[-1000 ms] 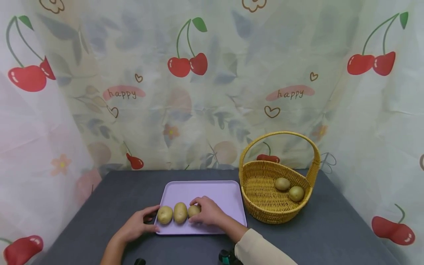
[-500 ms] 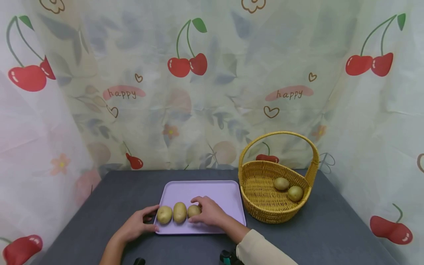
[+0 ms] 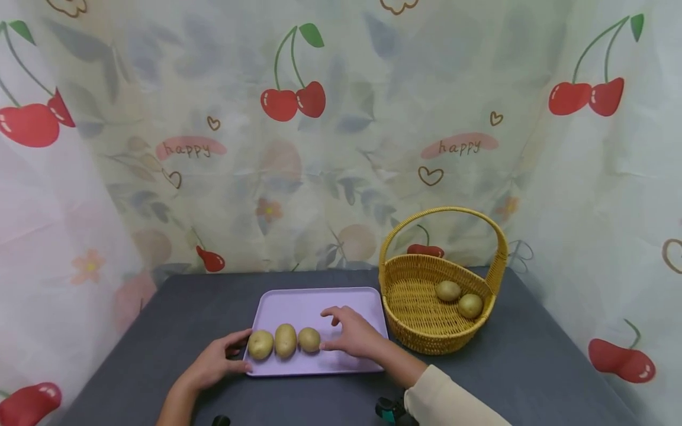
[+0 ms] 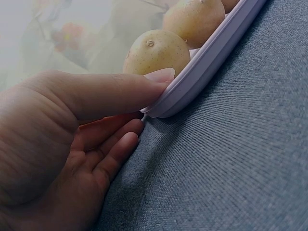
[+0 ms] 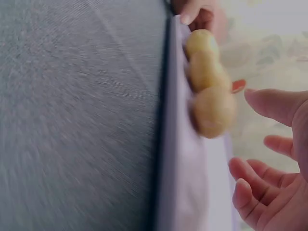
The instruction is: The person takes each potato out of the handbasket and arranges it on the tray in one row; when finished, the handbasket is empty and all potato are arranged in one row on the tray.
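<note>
Three potatoes stand in a row on the left part of a lilac tray: a round left potato, an oblong middle potato and a smaller right potato. My left hand holds the tray's front left corner. In the left wrist view its thumb lies on the rim, with the other fingers curled below at the outer side. Over the tray, just right of the smaller potato, my right hand has its fingers spread and holds nothing. The right wrist view shows a gap between its thumb and that potato.
A wicker basket with a tall arched handle stands right of the tray, with two more potatoes inside. Dark cloth covers the table. A cherry-printed curtain hangs behind and at both sides.
My right hand has let go of the smaller potato and drawn away to the right, its fingers wider apart. The left hand keeps its place at the tray corner. The head view has shifted slightly.
</note>
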`<act>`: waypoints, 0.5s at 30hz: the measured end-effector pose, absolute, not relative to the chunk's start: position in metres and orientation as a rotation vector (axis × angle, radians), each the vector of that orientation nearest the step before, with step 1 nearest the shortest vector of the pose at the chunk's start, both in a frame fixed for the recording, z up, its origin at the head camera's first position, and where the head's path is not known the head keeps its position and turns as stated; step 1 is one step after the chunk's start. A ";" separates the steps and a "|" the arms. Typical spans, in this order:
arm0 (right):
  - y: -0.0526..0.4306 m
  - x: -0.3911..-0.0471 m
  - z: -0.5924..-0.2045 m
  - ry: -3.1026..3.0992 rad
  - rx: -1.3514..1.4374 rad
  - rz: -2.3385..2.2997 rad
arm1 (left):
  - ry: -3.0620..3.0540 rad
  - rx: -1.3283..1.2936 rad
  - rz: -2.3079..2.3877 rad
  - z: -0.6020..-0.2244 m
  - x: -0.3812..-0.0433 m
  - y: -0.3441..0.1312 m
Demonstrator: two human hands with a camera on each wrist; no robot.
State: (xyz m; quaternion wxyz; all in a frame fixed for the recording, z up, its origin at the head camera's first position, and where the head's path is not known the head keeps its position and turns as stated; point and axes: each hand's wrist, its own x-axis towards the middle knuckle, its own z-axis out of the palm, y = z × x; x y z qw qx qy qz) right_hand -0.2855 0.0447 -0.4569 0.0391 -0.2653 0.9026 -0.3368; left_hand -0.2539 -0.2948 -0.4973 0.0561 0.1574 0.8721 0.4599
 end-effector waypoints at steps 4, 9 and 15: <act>0.062 -0.284 -0.438 2.739 -0.880 -1.121 | 2.642 0.466 1.394 -0.496 -0.254 -0.295; 0.088 -0.279 -0.415 2.733 -0.931 -1.246 | 2.641 0.456 1.398 -0.497 -0.254 -0.295; 0.121 -0.275 -0.392 2.728 -0.964 -1.331 | 2.654 0.466 1.389 -0.498 -0.254 -0.295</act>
